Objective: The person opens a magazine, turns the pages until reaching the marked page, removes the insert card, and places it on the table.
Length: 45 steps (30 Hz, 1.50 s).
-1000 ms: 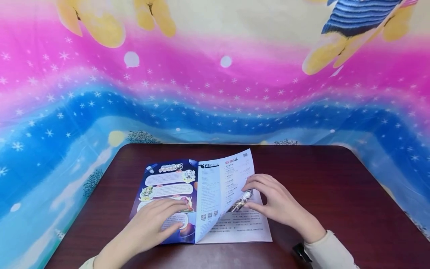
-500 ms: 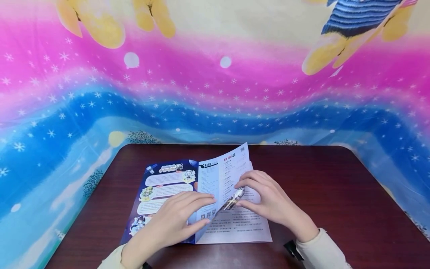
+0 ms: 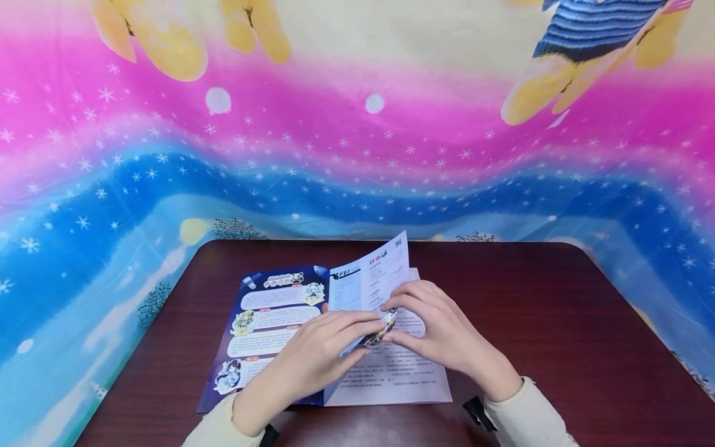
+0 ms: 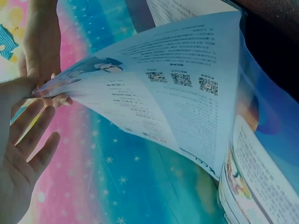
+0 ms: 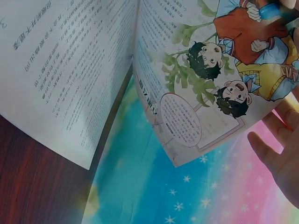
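An open magazine lies on the table with one page lifted and curling up from the spine. My right hand pinches the outer edge of that page between thumb and fingers. From the other side my left hand reaches over the page, its fingers and thumb on either side of the curled edge, close to the right fingertips. The right wrist view shows the page's underside, with a cartoon drawing of children. Three square codes mark its upper face in the left wrist view.
The dark wooden table extends around the magazine. Behind it hangs a pink and blue snowflake-patterned cloth. Under the left forearm lies the dark blue left page of the magazine.
My left hand has moved right from the blue page to the lifted page's edge. The right hand has carried that edge a little left, and the page stands higher.
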Tool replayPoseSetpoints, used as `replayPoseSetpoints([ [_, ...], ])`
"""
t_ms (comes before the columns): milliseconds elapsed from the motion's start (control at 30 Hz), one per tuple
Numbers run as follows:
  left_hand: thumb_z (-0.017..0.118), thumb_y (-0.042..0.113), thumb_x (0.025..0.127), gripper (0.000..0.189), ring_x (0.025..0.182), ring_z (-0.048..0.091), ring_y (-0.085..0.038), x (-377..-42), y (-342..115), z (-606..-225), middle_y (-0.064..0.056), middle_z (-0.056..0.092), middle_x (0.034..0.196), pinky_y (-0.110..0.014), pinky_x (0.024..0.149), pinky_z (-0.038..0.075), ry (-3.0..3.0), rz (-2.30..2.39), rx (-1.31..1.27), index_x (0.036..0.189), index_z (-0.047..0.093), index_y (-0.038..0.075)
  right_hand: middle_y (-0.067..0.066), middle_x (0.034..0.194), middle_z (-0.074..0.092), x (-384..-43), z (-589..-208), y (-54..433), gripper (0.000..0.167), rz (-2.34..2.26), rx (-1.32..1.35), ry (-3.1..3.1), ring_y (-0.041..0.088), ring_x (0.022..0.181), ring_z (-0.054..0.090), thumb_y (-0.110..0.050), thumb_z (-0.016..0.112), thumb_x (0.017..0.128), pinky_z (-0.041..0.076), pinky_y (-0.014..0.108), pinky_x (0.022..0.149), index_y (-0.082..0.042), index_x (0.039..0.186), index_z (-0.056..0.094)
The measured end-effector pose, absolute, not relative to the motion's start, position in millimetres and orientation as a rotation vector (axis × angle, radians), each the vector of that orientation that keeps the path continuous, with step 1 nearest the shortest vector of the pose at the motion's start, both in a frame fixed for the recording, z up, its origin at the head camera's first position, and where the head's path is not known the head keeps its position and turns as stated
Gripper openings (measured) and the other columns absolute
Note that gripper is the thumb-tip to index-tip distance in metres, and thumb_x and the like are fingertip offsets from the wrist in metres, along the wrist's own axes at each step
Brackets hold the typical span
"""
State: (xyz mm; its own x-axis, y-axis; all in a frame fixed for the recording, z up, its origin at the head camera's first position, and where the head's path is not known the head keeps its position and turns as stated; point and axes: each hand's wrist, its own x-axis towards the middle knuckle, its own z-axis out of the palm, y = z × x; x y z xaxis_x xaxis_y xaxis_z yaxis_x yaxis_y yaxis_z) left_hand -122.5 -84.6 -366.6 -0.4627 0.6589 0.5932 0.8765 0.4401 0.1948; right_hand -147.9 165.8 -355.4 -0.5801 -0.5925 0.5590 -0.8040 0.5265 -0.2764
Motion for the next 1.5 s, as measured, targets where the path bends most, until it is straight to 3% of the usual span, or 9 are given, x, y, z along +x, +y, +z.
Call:
replayPoseSetpoints([
  [333,0.074,0.005,0.086,0.052,0.118,0.061,-0.014,-124,-92,-372,0.002,0.063,0.132,-0.036,0.098,0.050,-2.240,-0.654,-1.213,0.136,0.061,0.014,0.002,0.135,0.058,-144,-356,172,0.042,0.778,1.177,-2.264,0.021,0.125,0.052,-0.044,0.070,0.092,0.036,0.032,0.108,-0.017,0.124,0.066],
  [667,0.077,-0.004,0.079,0.062,0.115,0.063,-0.022,-118,-131,-378,-0.002,0.059,0.138,-0.040,0.087,0.055,-2.218,-0.693,-0.979,0.137,0.060,0.012,0.000,0.134,0.059,-136,-368,193,0.039,0.685,1.164,-2.360,0.019,0.123,0.054,-0.043,0.068,0.094,0.037,0.030,0.105,-0.020,0.125,0.065],
  [767,0.070,0.007,0.090,0.050,0.116,0.062,-0.022,-114,-146,-380,-0.001,0.060,0.137,-0.044,0.090,0.053,-2.231,-0.676,-0.901,0.138,0.059,0.013,-0.002,0.132,0.060,-134,-375,200,0.039,0.627,1.175,-2.395,0.018,0.121,0.055,-0.040,0.072,0.091,0.039,0.032,0.102,-0.020,0.125,0.065],
  [900,0.044,0.034,0.107,0.041,0.116,0.063,-0.023,-109,-163,-384,0.000,0.061,0.135,-0.046,0.089,0.053,-2.266,-0.631,-0.805,0.140,0.057,0.015,-0.004,0.129,0.061,-132,-384,209,0.041,0.563,1.186,-2.409,0.016,0.117,0.057,-0.034,0.078,0.086,0.042,0.035,0.099,-0.020,0.122,0.067],
  [967,0.031,0.042,0.107,0.050,0.115,0.063,-0.024,-106,-170,-386,-0.001,0.063,0.133,-0.046,0.086,0.054,-2.285,-0.612,-0.765,0.140,0.057,0.015,-0.005,0.128,0.062,-131,-389,214,0.042,0.540,1.187,-2.426,0.016,0.116,0.058,-0.033,0.080,0.084,0.044,0.037,0.096,-0.020,0.121,0.068],
  [1100,0.029,0.047,0.106,0.055,0.113,0.064,-0.024,-100,-183,-390,-0.004,0.064,0.130,-0.044,0.083,0.054,-2.336,-0.568,-0.688,0.141,0.056,0.015,-0.007,0.126,0.062,-129,-397,223,0.041,0.516,1.183,-2.498,0.014,0.114,0.058,-0.031,0.082,0.082,0.048,0.039,0.093,-0.021,0.119,0.069],
  [1233,0.057,0.034,0.102,0.045,0.111,0.064,-0.022,-95,-199,-394,-0.006,0.063,0.130,-0.043,0.081,0.055,-2.395,-0.528,-0.640,0.142,0.054,0.012,-0.006,0.126,0.062,-127,-404,235,0.039,0.499,1.185,-2.583,0.015,0.114,0.058,-0.029,0.082,0.082,0.049,0.040,0.092,-0.021,0.118,0.069],
  [1333,0.077,0.011,0.084,0.064,0.109,0.064,-0.023,-92,-209,-396,-0.008,0.061,0.131,-0.044,0.078,0.056,-2.450,-0.514,-0.613,0.143,0.052,0.010,-0.005,0.127,0.062,-125,-409,242,0.040,0.472,1.195,-2.622,0.016,0.114,0.059,-0.028,0.082,0.083,0.050,0.041,0.092,-0.021,0.119,0.068],
  [1500,0.085,0.004,0.073,0.080,0.112,0.063,-0.030,-84,-223,-400,-0.011,0.059,0.135,-0.049,0.075,0.057,-2.550,-0.483,-0.569,0.145,0.050,0.010,-0.004,0.128,0.062,-123,-415,250,0.044,0.420,1.205,-2.656,0.016,0.115,0.059,-0.028,0.083,0.081,0.050,0.042,0.092,-0.020,0.121,0.068],
])
